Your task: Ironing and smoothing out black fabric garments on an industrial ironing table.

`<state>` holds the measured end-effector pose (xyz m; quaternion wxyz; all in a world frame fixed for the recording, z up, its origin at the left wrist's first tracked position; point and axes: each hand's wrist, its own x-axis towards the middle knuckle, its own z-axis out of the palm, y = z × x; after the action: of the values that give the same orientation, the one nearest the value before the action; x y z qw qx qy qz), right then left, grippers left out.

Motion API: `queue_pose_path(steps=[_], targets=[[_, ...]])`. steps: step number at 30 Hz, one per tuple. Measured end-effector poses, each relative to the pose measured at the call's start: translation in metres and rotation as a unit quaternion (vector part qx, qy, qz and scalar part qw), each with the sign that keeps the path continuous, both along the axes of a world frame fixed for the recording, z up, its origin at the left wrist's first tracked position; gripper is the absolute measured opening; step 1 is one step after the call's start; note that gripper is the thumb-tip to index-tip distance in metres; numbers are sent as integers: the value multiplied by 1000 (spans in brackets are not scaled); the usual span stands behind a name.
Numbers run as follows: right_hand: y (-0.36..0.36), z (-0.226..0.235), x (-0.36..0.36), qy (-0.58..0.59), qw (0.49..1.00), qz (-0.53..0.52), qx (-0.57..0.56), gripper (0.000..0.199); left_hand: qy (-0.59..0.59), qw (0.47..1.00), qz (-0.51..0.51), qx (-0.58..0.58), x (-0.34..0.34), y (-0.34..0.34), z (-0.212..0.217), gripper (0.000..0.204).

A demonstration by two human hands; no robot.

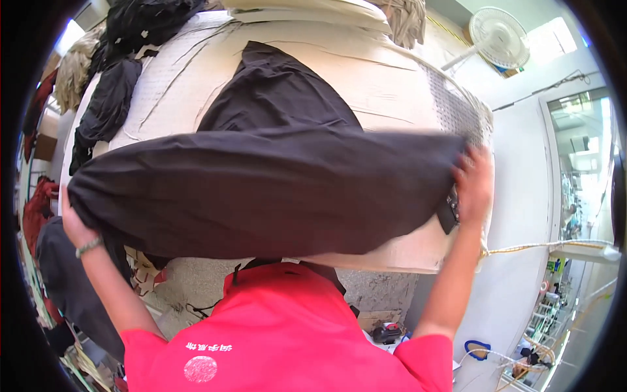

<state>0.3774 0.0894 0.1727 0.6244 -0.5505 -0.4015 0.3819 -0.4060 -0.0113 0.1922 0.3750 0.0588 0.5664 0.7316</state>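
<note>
A dark, nearly black cloth garment [274, 189] is stretched from side to side over the near part of a pale, cloth-covered table [385, 85]. A second part of it spreads away from me in a rough triangle. My left hand [80, 225] grips its left end, with the fingers mostly hidden behind the cloth. At the right end my right hand [475, 186] closes on the edge, its fingers blurred. Just below that hand hangs a small dark piece [448, 215] with shiny bits.
Bunched black cloth [108, 108] lies along the table's left edge. At the far right stands a white fan [499, 38]. A light cord [548, 247] runs beside the table's right edge, near a window [581, 163]. Dark cloth [72, 281] hangs at the lower left.
</note>
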Motion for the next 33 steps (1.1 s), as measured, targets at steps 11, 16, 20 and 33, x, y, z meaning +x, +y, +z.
queue_pose_path(steps=[11, 16, 20, 33], targets=[[49, -139, -71, -283, 818, 256, -430, 39, 63, 991, 33, -111, -14, -188, -47, 34], [70, -147, -92, -405, 781, 249, -404, 50, 101, 986, 14, -134, -6, -197, -44, 26], [86, -170, -87, -526, 705, 285, -381, 45, 89, 992, -52, -77, -8, -188, -45, 26], [16, 88, 37, 167, 984, 23, 64, 33, 348, 928, -134, -12, 4, -47, 20, 27]])
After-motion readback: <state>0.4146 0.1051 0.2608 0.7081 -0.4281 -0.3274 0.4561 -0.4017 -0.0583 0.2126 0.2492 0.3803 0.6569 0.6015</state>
